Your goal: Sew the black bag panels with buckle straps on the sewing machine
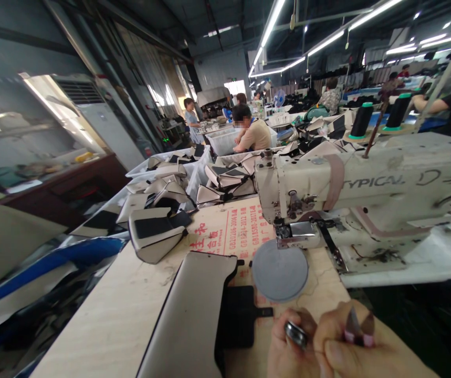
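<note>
Both hands are low at the front edge of the plywood table (123,315). My left hand (284,357) is closed, pinching a small round metal bobbin (296,334) between thumb and fingers. My right hand (363,359) touches it from the right and grips a small metal snipping tool with pink handles (358,329). Just ahead of the hands lies a grey round disc (279,273), under the head of a cream sewing machine marked TYPICAL (367,189). A long beige and black padded piece (193,320) lies flat left of my left hand.
More beige and black pieces (154,233) are stacked at the table's far left and fill white bins (205,157) beyond. Black thread cones (362,119) stand behind the machine. A person sits bent over at the back (251,134); another person's arm (432,105) shows far right.
</note>
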`<control>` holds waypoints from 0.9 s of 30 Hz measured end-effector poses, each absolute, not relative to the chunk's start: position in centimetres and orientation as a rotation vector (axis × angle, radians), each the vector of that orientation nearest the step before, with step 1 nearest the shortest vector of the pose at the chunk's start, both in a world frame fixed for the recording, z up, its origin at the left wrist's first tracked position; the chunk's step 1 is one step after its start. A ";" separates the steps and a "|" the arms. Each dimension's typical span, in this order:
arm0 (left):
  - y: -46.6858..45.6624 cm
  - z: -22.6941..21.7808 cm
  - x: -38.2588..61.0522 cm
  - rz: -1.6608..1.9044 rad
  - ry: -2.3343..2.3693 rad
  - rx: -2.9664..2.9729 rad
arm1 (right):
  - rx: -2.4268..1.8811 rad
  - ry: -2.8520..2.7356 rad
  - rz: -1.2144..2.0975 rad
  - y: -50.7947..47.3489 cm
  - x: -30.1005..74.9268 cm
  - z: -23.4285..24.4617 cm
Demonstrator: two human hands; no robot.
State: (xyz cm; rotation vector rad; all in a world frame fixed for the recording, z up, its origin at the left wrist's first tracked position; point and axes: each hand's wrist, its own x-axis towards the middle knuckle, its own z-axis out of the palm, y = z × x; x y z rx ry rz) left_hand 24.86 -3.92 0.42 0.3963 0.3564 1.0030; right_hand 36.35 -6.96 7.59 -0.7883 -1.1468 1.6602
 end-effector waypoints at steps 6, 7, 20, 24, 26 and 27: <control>-5.4 1.2 25.5 1.070 0.253 0.249 | -0.736 -1.250 1.757 -6.6 37.1 7.0; -5.5 1.2 25.4 1.056 0.258 0.271 | -0.743 -1.265 1.767 -6.6 37.2 7.0; -3.4 0.1 24.7 1.014 0.593 0.496 | -0.700 -1.191 1.676 -5.8 36.2 9.3; -3.3 -0.5 24.5 1.179 0.596 0.460 | -1.041 -1.205 1.502 -5.9 37.1 8.3; -3.3 -0.7 24.6 1.254 0.574 0.451 | -1.254 -1.325 1.289 -6.1 37.2 7.0; -3.3 -0.8 24.6 1.271 0.571 0.447 | -1.333 -1.379 1.178 -6.3 36.9 6.1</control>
